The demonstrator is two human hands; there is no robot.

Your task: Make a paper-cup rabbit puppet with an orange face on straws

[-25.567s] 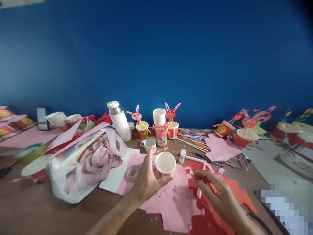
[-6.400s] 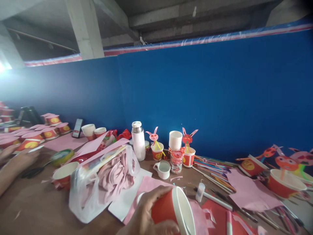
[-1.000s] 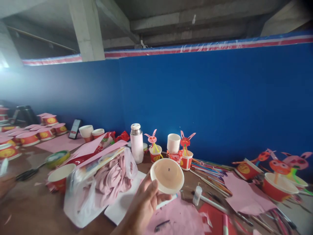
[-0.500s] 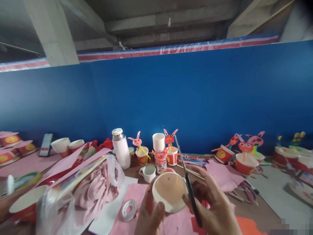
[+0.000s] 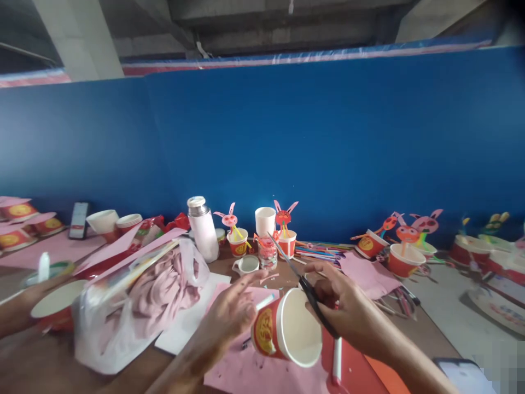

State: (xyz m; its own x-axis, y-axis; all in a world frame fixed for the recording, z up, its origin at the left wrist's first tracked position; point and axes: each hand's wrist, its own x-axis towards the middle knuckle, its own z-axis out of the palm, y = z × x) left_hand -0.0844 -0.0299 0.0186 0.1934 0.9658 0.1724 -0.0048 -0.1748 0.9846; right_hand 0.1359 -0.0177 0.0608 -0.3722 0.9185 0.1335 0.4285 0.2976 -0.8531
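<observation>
My left hand (image 5: 229, 314) grips the base of a red paper cup (image 5: 273, 328) with a yellow emblem. The cup lies on its side in the air above the table, with its white mouth turned to the lower right. My right hand (image 5: 353, 312) is closed on black scissors (image 5: 305, 287). Their blades point up and to the left, just above the cup's rim. Pink paper (image 5: 238, 372) lies under both hands. A red and white marker (image 5: 336, 361) lies beside the cup.
A plastic bag of pink cloth (image 5: 139, 295) sits to the left, with a white flask (image 5: 203, 230) behind it. Bunny cup crafts (image 5: 238, 241) and coloured pencils (image 5: 324, 253) line the blue wall. Another person's hand (image 5: 28, 295) holds a glue stick (image 5: 43, 266) at far left.
My left hand has lowered the cup and turned it on its side, so the red wall now shows. The scissors have tilted to the left over the rim. The view has dropped slightly.
</observation>
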